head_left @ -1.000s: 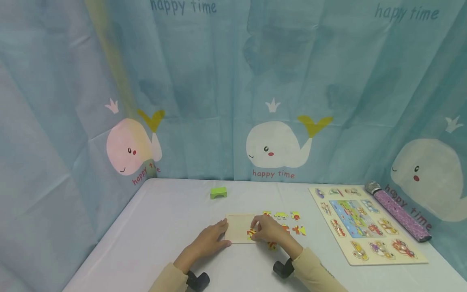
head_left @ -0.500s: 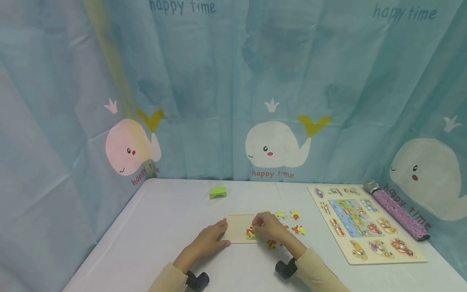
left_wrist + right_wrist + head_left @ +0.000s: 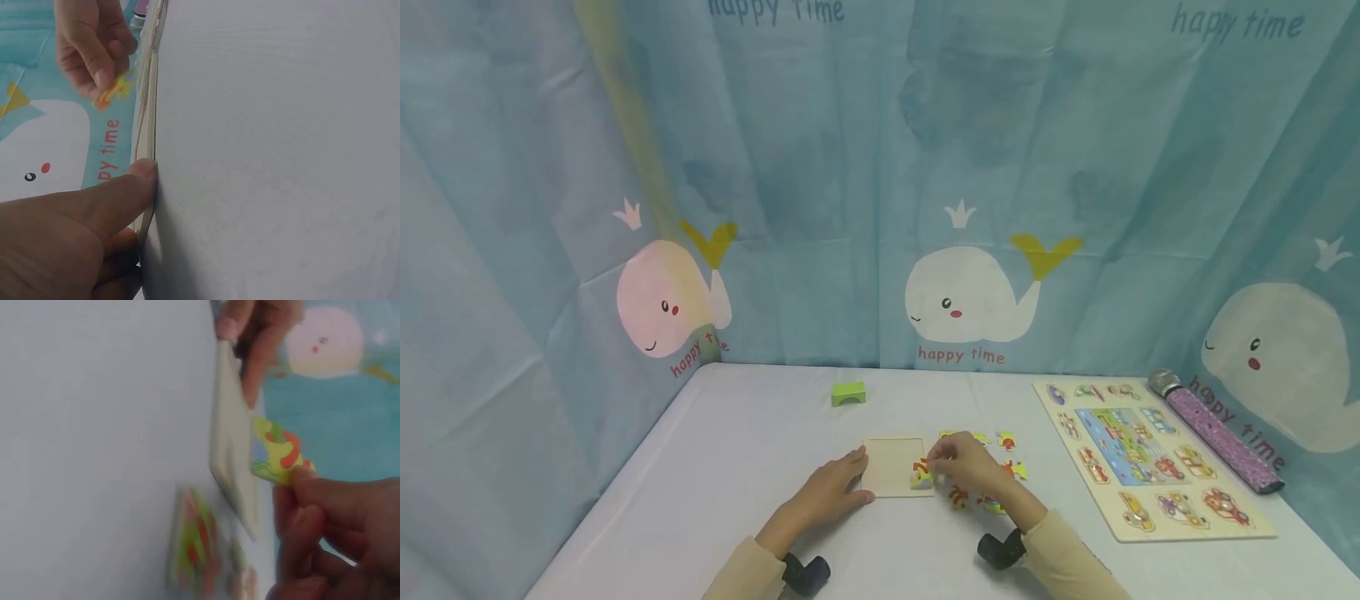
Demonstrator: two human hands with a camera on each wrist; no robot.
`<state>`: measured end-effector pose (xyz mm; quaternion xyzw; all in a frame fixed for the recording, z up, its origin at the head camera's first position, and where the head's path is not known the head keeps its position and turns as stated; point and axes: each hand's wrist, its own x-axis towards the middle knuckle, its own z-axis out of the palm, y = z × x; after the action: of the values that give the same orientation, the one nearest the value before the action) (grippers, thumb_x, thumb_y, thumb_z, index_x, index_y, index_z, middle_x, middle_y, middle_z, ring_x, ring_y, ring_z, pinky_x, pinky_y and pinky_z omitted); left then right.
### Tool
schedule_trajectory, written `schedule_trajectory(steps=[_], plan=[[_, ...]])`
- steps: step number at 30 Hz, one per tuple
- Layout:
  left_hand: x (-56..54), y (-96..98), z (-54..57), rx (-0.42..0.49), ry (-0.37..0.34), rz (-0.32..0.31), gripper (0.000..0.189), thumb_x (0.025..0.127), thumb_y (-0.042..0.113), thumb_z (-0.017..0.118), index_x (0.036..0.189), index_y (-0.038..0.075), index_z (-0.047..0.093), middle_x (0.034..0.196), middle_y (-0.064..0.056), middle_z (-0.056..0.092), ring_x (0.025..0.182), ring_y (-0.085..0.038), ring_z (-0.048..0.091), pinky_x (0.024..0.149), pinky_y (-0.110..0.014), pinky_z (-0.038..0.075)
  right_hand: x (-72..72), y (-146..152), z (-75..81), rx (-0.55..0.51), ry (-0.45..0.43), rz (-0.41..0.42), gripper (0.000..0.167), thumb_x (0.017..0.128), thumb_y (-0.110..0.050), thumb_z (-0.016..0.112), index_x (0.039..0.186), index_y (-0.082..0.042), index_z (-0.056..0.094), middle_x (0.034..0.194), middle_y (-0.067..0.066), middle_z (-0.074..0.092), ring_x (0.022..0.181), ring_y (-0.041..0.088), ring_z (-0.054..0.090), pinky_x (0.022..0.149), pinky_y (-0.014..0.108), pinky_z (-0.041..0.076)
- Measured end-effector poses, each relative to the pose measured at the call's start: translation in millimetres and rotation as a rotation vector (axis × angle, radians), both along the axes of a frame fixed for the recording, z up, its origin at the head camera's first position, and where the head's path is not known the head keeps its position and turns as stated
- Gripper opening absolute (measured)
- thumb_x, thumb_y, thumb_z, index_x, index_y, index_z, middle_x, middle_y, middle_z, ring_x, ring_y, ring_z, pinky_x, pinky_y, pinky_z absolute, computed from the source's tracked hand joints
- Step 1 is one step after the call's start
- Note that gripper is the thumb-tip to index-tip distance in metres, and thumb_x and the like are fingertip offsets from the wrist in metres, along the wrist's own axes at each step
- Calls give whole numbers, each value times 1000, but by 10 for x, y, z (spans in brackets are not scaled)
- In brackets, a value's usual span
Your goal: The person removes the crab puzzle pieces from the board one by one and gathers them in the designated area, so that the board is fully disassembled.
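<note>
A small pale wooden puzzle tray (image 3: 887, 468) lies on the white table. My left hand (image 3: 829, 492) holds its left side, thumb at the near edge and fingers along the side, also shown in the left wrist view. My right hand (image 3: 968, 463) pinches a yellow, red and green jigsaw piece (image 3: 278, 450) between thumb and fingertips. This piece is tilted over the tray's right side. Several loose jigsaw pieces (image 3: 1006, 442) lie to the right of the tray, some partly hidden under the right hand.
Farther right lies a large wooden picture board (image 3: 1116, 525) with vehicle shapes. A microphone with a glittery pink handle (image 3: 1225, 437) rests along its right side. A green arch block (image 3: 848, 394) stands behind the tray. A blue whale-print curtain (image 3: 820, 208) hangs behind the table.
The right hand has drawn slightly to the right and the jigsaw piece has shifted right and tipped up. The left hand and the tray have stayed in place.
</note>
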<state>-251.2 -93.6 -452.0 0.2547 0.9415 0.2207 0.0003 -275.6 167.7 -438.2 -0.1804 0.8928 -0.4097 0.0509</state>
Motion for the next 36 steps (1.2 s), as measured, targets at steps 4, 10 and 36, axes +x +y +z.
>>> schedule_trajectory(steps=[4,10,36], plan=[[-4,-14,-18,1,23,-11,65,84,38,61,131,-3,47,141,-18,41,128,-34,43,103,-48,37,30,279,33,-9,-16,-30,7,85,-16,65,82,-10,66,78,-1,63,68,13,54,56,24,48],[-7,-48,-26,-8,25,-6,64,84,38,62,131,-3,46,142,-18,41,127,-34,43,103,-48,37,110,767,62,-31,-97,-136,12,85,-17,64,86,-5,64,77,1,62,70,12,54,60,24,47],[-45,-5,-23,3,-7,-7,65,86,37,60,133,-4,43,144,-18,38,130,-34,40,105,-48,35,396,1225,66,110,-203,-308,8,77,-12,70,80,-5,71,55,-3,51,53,10,43,49,23,35]])
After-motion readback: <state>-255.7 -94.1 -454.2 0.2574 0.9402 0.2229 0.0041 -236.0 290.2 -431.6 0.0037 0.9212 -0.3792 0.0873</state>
